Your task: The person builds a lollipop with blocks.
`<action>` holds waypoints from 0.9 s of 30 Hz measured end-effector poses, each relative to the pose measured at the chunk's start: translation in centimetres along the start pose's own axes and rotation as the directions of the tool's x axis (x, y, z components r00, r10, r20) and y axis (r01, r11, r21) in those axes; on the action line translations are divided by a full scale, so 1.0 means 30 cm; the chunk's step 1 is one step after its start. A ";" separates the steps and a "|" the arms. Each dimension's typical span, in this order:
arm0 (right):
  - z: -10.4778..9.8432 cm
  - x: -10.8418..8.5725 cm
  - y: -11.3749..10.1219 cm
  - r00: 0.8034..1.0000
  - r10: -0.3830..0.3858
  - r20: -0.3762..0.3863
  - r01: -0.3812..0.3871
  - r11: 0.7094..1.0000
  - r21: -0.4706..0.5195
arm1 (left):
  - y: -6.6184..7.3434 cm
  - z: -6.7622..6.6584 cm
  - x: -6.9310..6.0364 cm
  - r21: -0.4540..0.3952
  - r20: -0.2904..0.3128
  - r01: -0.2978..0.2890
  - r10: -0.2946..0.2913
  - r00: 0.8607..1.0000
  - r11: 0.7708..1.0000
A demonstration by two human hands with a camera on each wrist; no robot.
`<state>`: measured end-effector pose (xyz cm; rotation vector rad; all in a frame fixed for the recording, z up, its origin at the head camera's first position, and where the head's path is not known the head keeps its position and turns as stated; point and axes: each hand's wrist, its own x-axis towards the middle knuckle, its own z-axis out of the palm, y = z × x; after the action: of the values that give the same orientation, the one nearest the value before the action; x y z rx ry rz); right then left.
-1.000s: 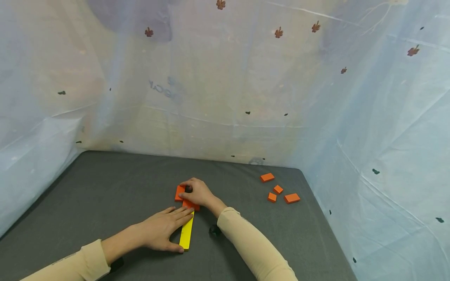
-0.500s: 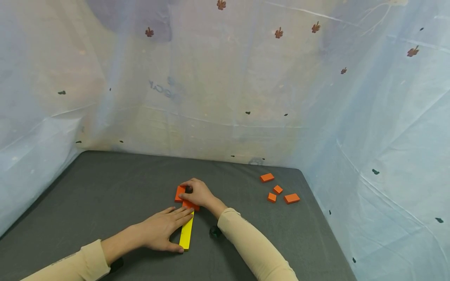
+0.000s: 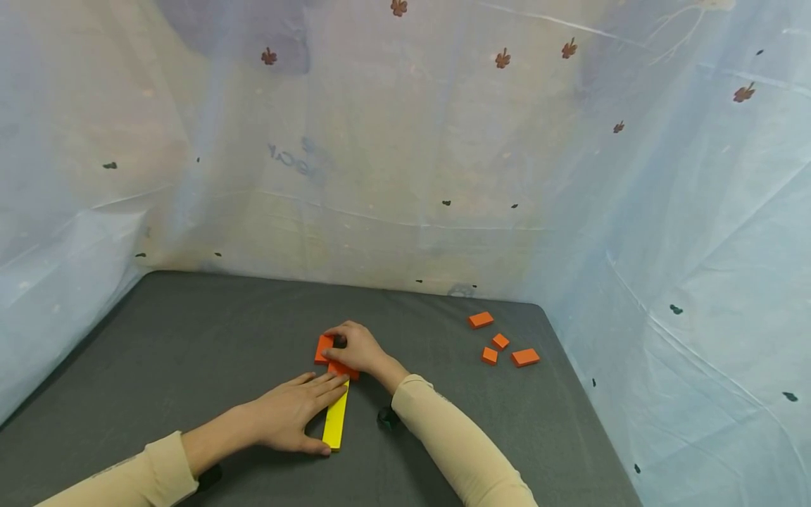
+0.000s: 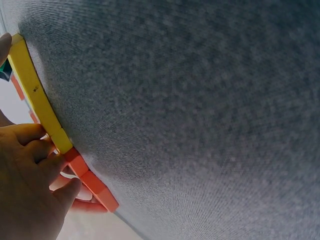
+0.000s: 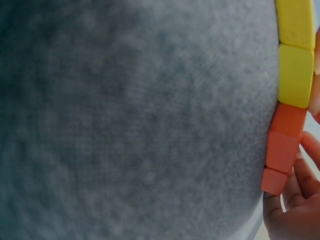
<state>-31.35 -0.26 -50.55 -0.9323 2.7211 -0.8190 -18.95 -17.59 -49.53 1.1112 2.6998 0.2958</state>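
Observation:
On the dark tabletop, yellow blocks (image 3: 335, 422) lie end to end in a strip; a seam between two yellow blocks (image 5: 296, 75) shows in the right wrist view. An orange block (image 3: 345, 371) adjoins the strip's far end, with another orange block (image 3: 324, 348) just beyond it. My left hand (image 3: 291, 412) lies flat with spread fingers, its fingertips touching the strip near the orange end and its thumb at the near end. With thumb and forefinger, my right hand (image 3: 360, 348) pinches the farther orange block. Its other fingers are partly hidden.
Two oblong orange blocks (image 3: 526, 358) and two small orange cubes (image 3: 490, 355) lie loosely grouped at the table's right side. Pale plastic sheeting (image 3: 380, 176) hangs along the back and sides of the table (image 3: 222, 338).

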 end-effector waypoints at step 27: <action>-0.250 -0.176 0.177 0.985 0.055 -0.163 -0.030 0.987 0.156 | 0.007 -0.004 0.003 -0.015 0.002 0.031 -0.031 1.000 0.999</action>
<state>-32.23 9.80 -47.32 -0.8043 2.7560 -1.1276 -18.90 -17.39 -49.36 1.0645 2.7057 0.3096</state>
